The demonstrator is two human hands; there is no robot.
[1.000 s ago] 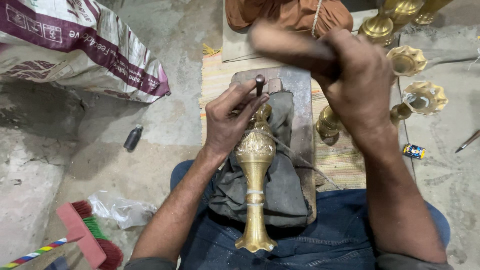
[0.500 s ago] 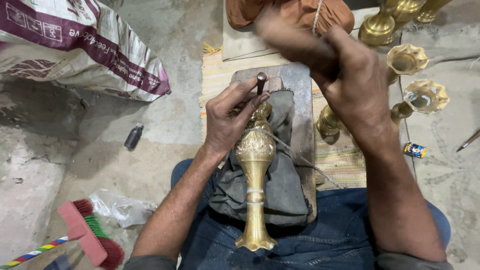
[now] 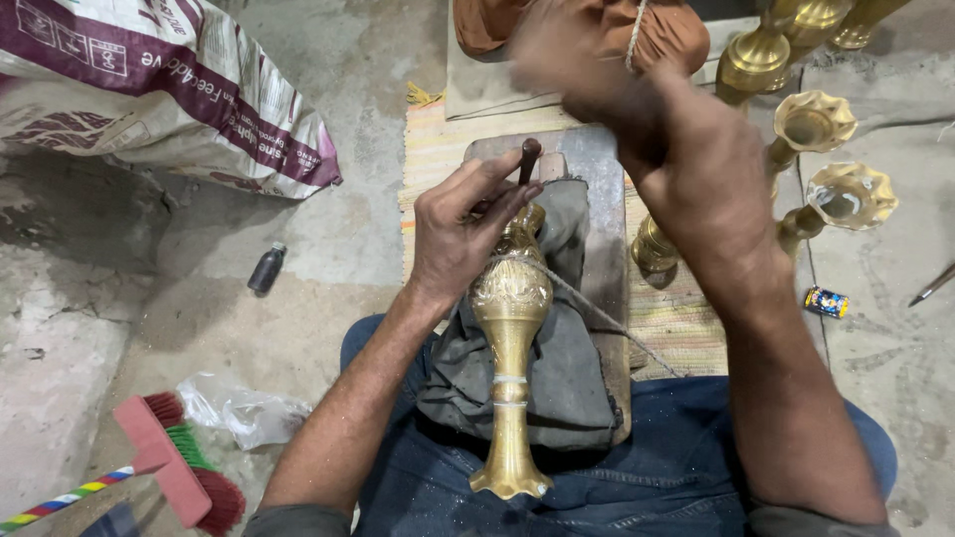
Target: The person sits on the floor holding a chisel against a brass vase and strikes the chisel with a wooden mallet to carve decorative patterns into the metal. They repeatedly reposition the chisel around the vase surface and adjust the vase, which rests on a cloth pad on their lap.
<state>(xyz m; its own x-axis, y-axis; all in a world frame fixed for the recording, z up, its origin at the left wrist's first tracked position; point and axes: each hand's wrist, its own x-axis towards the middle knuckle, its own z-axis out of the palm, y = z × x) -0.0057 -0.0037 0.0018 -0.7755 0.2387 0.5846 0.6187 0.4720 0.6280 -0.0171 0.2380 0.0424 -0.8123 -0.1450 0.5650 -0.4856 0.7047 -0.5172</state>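
Head view: raised right hand [image 3: 686, 159] before brass vases [image 3: 811, 124], sack [image 3: 169, 89] leftward.

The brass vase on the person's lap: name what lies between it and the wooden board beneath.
In the head view, a dark grey cloth lies between the brass vase and the wooden board, cushioning the vase along its length.

Golden engraved brass vase [image 3: 511, 338], grey cloth [image 3: 567, 368], red brush [image 3: 174, 467]
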